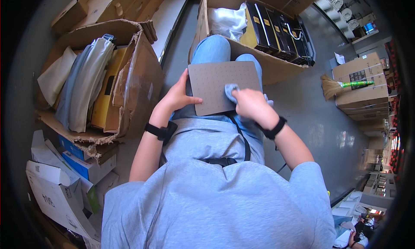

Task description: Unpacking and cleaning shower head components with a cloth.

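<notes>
Across my lap rests a flat grey-brown square panel with rounded corners and rows of small marks. My left hand grips its left edge, thumb on top and the fingers partly hidden along the side. Bunched in my right hand is a grey-blue cloth, pressed on the right part of the panel. My right fingers are curled closed around the cloth. Both wrists wear black bands.
An open cardboard box on the left holds wrapped flat pieces. Ahead, another box holds black cartons and a white plastic bag. A broom lies against cartons at right. Flattened packaging lies lower left.
</notes>
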`<state>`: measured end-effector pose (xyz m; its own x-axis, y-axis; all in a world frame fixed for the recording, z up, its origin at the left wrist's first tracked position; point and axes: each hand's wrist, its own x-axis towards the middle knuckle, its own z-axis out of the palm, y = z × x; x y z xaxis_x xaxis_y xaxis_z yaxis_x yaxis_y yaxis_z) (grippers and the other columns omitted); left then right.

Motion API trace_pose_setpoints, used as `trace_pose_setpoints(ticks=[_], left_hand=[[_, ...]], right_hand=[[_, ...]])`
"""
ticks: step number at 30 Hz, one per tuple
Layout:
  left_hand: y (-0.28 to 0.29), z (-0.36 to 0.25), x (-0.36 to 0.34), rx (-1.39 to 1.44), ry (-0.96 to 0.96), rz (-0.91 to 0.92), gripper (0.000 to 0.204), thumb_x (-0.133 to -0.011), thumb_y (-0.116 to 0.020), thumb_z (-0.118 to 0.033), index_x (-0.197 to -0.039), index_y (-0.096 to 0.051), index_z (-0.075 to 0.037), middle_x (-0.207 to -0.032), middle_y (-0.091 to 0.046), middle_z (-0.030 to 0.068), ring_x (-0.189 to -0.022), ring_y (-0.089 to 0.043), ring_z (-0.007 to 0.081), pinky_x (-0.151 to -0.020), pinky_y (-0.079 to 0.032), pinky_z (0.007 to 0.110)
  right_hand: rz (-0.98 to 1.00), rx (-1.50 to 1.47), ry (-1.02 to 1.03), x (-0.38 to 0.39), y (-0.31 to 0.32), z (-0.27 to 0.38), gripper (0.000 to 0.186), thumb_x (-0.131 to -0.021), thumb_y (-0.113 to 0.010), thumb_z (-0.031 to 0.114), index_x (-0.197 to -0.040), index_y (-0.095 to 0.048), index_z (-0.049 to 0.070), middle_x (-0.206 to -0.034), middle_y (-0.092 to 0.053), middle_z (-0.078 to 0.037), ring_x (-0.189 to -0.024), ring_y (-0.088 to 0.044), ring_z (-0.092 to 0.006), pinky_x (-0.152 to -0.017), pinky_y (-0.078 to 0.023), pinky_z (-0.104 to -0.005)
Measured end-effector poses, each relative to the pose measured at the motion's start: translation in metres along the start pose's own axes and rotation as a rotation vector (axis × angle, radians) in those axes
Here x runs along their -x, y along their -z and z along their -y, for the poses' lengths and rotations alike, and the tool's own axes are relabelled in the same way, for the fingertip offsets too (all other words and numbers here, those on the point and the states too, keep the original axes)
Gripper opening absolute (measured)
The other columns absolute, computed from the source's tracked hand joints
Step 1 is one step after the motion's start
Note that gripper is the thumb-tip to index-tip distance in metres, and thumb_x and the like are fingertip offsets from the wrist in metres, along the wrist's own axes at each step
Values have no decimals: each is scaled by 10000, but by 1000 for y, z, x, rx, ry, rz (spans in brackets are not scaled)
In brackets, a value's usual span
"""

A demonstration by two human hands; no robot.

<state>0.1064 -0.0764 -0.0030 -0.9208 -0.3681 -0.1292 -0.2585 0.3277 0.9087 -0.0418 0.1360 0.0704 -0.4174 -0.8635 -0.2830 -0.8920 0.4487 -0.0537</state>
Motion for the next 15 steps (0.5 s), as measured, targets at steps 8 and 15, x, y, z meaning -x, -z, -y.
trace_pose_setpoints(ticks=[8, 15], left_hand=[[1, -2, 0, 24, -44, -18, 1183, -564, -907, -175, -1497, -194, -28, -1442, -422, 212, -1371, -373, 305, -1131, -294, 354], [2, -3, 1, 65, -15, 14, 1114, -597, -891, -160, -1489, -235, -37, -1434, -436, 198, -1370, -371, 289, -1116, -300, 354]], right_hand=[[-96, -36, -14, 42, -17, 10, 157, -696, -583, 78, -839, -646, 63, -733, -662, -178, -714, -666, -367, -624, -531, -469], [-60, -62, -73, -46, 6, -3, 303, -744, -561, 86, -1036, -640, 68, -912, -688, -187, -879, -661, -380, -753, -528, -478]])
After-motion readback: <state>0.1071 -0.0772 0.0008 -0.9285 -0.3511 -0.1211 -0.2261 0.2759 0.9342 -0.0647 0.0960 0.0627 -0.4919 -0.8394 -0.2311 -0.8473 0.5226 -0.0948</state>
